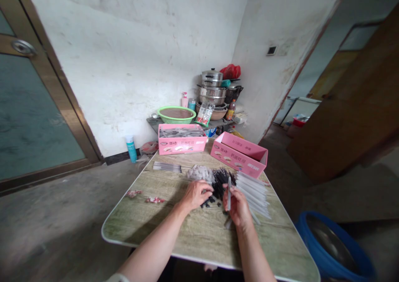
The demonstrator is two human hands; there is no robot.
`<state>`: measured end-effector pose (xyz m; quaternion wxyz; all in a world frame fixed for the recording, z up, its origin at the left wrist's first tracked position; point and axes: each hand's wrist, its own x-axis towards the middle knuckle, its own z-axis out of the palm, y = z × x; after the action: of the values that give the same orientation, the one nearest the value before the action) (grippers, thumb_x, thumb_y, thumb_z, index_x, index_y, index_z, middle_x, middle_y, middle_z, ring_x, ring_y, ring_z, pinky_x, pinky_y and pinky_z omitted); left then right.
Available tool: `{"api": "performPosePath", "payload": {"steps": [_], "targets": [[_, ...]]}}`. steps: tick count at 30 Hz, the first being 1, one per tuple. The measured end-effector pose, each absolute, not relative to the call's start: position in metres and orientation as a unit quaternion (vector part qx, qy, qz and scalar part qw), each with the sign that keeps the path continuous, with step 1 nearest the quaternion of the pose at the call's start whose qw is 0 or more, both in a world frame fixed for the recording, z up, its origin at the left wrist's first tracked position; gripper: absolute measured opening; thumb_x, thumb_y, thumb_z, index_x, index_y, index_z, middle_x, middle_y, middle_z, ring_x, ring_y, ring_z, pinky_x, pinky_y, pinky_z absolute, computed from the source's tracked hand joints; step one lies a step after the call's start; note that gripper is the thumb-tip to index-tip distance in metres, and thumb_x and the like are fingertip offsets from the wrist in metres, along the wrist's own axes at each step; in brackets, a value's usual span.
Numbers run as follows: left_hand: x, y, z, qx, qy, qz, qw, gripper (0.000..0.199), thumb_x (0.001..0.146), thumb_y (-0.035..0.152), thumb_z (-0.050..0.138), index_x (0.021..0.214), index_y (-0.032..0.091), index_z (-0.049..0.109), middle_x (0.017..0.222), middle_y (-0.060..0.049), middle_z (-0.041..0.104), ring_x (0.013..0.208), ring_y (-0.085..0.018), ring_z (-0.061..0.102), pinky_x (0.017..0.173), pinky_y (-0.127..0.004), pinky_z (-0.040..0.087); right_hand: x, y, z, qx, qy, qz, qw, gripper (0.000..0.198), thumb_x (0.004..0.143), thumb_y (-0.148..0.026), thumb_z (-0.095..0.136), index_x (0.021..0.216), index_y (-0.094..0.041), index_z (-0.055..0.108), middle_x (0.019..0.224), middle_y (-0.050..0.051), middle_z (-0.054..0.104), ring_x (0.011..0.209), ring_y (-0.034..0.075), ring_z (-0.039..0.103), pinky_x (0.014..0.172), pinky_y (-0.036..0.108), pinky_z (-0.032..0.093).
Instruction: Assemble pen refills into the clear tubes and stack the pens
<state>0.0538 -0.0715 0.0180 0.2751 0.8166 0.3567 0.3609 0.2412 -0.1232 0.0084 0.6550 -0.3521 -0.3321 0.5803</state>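
My right hand point(238, 205) holds a slim pale pen-like tube point(229, 194) nearly upright between thumb and fingers. Over the small black pieces point(208, 203), my left hand point(196, 194) has its fingertips pinched together; anything in them is too small to make out. Just beyond the hands lie a heap of small whitish pieces point(199, 173) and a pile of thin black sticks point(220, 178). Many translucent tubes point(254, 194) lie side by side to the right. At the left, a row of pale tubes with dark ends point(166, 167) rests on the table.
On the wood-patterned table point(149, 224), a pink box point(182, 145) full of pen-like sticks stands at the back, beside another pink box point(238, 157). Behind are a green basin point(176, 119) and stacked steel pots point(212, 91). A blue tub point(335, 248) stands at right.
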Motion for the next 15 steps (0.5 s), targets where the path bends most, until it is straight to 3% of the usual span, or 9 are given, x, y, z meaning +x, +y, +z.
{"api": "performPosePath", "payload": {"steps": [6,8,11,15], "targets": [[0.058,-0.073,0.018,0.801,0.346,0.378,0.309,0.017,0.082,0.026,0.063,0.091,0.022,0.077,0.086,-0.004,0.074,0.076,-0.018,0.065,0.071,-0.028,0.048,0.235,-0.125,0.011,-0.373,-0.374,0.575,0.624,0.038,0.081,-0.042,0.071,0.106,-0.013,0.067,0.051,-0.004,0.055,0.035,0.008,0.044,0.034,0.018,0.033],[0.059,-0.072,0.017,0.760,0.342,0.388,0.394,0.023,0.086,0.034,0.059,0.092,0.019,0.076,0.080,-0.004,0.073,0.064,-0.016,0.064,0.060,-0.025,0.046,0.230,-0.127,0.015,-0.381,-0.392,0.576,0.608,0.044,0.079,-0.043,0.074,0.111,-0.013,0.066,0.050,-0.004,0.056,0.034,0.008,0.043,0.035,0.018,0.031],[0.061,-0.070,0.014,0.661,0.324,0.384,0.558,0.041,0.087,0.053,0.055,0.089,0.014,0.070,0.068,-0.003,0.069,0.039,-0.008,0.050,0.039,-0.021,0.033,0.222,-0.130,0.021,-0.387,-0.414,0.572,0.593,0.062,0.076,-0.044,0.077,0.127,-0.015,0.057,0.051,-0.004,0.058,0.034,0.009,0.043,0.034,0.019,0.031],[0.063,-0.067,0.011,0.540,0.278,0.408,0.681,0.046,0.077,0.055,0.069,0.093,0.013,0.062,0.064,0.000,0.064,0.037,-0.006,0.048,0.033,-0.016,0.029,0.213,-0.130,0.023,-0.387,-0.436,0.571,0.578,0.074,0.077,-0.045,0.076,0.138,-0.015,0.048,0.051,-0.005,0.058,0.034,0.009,0.043,0.033,0.020,0.032]]}}
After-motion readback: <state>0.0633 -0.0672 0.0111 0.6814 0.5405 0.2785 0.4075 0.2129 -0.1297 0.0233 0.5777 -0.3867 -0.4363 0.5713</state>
